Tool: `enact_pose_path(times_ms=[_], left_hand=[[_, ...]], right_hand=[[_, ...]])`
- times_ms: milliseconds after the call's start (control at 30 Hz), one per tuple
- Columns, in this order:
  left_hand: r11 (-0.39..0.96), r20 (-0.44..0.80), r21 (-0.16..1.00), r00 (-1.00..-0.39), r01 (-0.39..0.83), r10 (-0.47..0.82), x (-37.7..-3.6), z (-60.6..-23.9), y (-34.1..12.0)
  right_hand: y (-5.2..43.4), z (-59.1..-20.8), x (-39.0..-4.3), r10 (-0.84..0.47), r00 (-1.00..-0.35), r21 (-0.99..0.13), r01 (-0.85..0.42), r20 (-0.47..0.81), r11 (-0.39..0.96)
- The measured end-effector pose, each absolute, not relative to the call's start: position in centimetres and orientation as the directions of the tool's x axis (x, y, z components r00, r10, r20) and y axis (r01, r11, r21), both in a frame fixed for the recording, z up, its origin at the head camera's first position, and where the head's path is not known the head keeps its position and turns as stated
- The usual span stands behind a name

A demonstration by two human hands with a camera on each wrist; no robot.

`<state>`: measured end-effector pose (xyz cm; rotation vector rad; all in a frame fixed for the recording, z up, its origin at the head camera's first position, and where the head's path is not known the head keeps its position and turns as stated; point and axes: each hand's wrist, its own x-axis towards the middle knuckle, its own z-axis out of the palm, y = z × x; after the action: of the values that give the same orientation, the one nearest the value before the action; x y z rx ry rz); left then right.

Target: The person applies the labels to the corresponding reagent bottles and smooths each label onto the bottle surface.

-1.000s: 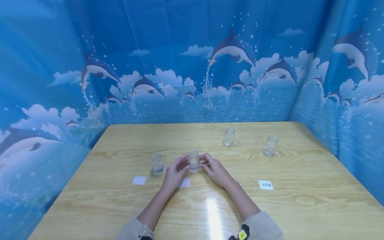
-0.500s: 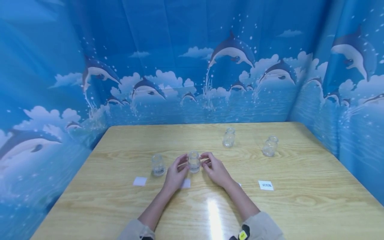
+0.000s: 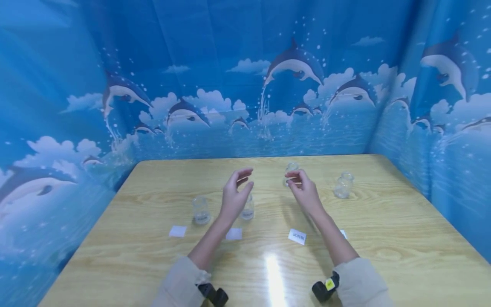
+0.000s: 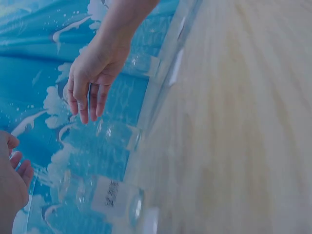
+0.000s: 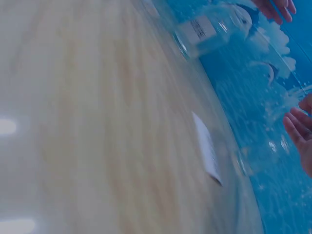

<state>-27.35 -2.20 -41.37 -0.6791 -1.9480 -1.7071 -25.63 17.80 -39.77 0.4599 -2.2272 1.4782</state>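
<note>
My left hand (image 3: 235, 198) is raised above the table with its fingers loosely bent and nothing in them. Just under it stands a clear glass jar (image 3: 248, 212), partly covered by the hand; the left wrist view shows a white label with dark writing on this jar (image 4: 109, 197). My right hand (image 3: 307, 195) is also in the air, empty, fingers relaxed. From the head view it overlaps another glass jar (image 3: 292, 166) farther back and hides its lower part. In the right wrist view, fingers of the right hand (image 5: 303, 141) appear near that jar (image 5: 261, 155).
One more glass jar (image 3: 201, 211) stands to the left, another (image 3: 343, 186) to the right. White cards lie along the near side: one far left (image 3: 177, 231), one by the left forearm (image 3: 234, 233), a written one (image 3: 297, 236), and one half hidden (image 3: 343, 233) by the right forearm.
Both hands have left the middle jar, which stays standing. The left hand has lifted slightly up; the right hand has moved right and forward toward the back jar.
</note>
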Motion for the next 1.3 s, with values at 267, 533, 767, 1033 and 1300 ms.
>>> enact_pose_path(times_ms=[267,533,767,1033,1300], left_hand=[[0.045,0.393,0.916,-0.913,0.4,0.113,-26.2,-38.0,2.9],[0.147,0.238,0.958,-0.969,0.246,0.07,-28.7,-41.0,6.7],[0.216,0.155,0.963,-0.987,0.161,0.043,-30.6,-43.5,9.3],[0.143,0.17,0.975,-0.985,0.168,-0.001,-31.7,-45.1,10.2],[0.094,0.209,0.974,-0.977,0.206,-0.029,-31.6,-45.2,10.3]], right_hand=[[20.7,-39.2,-27.5,0.067,-0.934,-0.856,-0.29,0.35,0.429],[21.5,-41.0,-29.5,0.047,-0.977,-0.875,-0.164,0.208,0.456],[22.3,-42.5,-30.5,0.018,-0.984,-0.885,-0.152,0.178,0.441],[22.2,-43.7,-30.9,-0.044,-0.974,-0.88,-0.218,0.22,0.421],[22.1,-43.7,-30.6,-0.024,-0.977,-0.915,-0.205,0.21,0.347]])
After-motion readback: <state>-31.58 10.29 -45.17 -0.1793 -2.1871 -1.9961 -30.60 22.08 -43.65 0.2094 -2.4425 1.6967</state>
